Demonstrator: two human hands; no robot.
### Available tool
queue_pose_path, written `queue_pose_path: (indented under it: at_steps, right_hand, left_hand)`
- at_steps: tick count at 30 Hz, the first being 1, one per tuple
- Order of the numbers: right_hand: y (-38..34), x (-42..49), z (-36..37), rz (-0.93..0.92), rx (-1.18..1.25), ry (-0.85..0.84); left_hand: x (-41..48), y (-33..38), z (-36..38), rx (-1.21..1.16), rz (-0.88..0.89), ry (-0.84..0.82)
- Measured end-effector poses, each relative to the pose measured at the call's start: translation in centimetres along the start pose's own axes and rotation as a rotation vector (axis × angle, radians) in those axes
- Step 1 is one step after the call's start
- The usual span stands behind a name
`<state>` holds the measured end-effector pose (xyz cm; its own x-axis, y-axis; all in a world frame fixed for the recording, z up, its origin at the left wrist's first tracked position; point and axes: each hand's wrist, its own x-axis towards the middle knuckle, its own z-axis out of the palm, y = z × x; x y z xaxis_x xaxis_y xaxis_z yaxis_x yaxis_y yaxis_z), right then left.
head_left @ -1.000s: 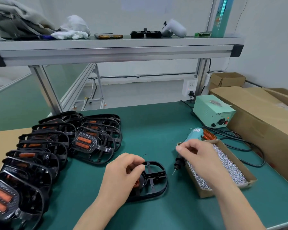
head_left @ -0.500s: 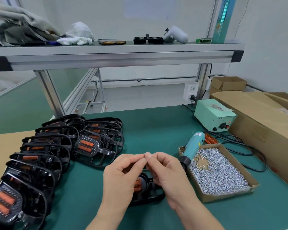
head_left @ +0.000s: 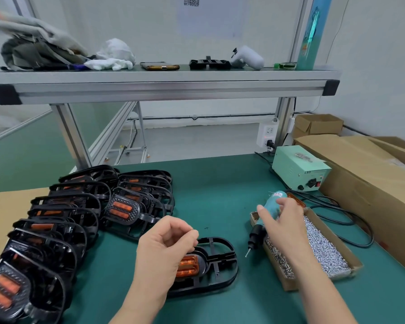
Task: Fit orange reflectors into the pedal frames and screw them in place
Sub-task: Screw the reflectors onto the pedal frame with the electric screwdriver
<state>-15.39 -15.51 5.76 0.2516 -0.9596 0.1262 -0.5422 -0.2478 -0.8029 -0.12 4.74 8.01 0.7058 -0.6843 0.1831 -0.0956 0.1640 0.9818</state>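
While the left hand (head_left: 166, 249) hangs with its fingers curled and its thumb tip pressed to the forefinger, anything pinched there is too small to tell. This hand sits over the left end of a black oval plastic pedal frame (head_left: 220, 258) that lies flat on the green-matted table (head_left: 220, 195). A ribbed orange reflector (head_left: 188, 265) is seated in that same end of the frame, partly hidden by the hand. To the right of the frame, the right hand (head_left: 283, 220) wraps its fingers round a teal electric screwdriver with a black nose (head_left: 257, 235). The tool is tilted, its bit pointing down towards the table just beside the frame, apart from it. Further right of the frame stands a shallow brown cardboard tray (head_left: 288, 285) heaped with small silver screws (head_left: 320, 249), and the right hand hovers above its far end. Left of the frame, and behind it on that side, black pedal frames with orange reflectors lie in overlapping rows (head_left: 68, 218). Behind the frame and to the right, a mint-green metal power box (head_left: 297, 169) sits near the table's back edge, with a black cable (head_left: 351, 230) looping past the tray. Right of the frame beyond the tray lies a long brown cardboard box (head_left: 372, 183).
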Motion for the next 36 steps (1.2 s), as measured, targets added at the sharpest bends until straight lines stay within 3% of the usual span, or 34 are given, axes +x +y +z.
queue_pose_path:
  at_steps: [5,11,19,26,31,36]
  right_hand:
    - [1.8,1.7,0.3,0.152,0.082,-0.077]
    - [1.1,2.5,0.7,0.397,0.496,-0.145]
    - [-0.2,1.9,0.5,0.435,0.881,-0.085]
    - [-3.8,-0.6,0.7,0.477,1.477,-0.252]
    - [-6.0,-1.8,1.1,0.438,1.553,-0.362]
    - [-8.1,-2.5,1.8,0.360,1.491,-0.188]
  left_hand:
    - [0.1,-0.2,-0.2,0.008,-0.041,-0.004]
    - [-0.1,-0.4,-0.2,0.006,-0.129,-0.013]
    - [-0.3,-0.5,-0.2,-0.058,-0.223,-0.018]
    - [-0.7,-1.2,0.3,-0.061,-0.281,-0.051]
    - [-1.3,-1.8,0.3,-0.072,-0.323,-0.091]
    - [-1.7,-1.8,0.3,-0.200,-0.391,-0.116]
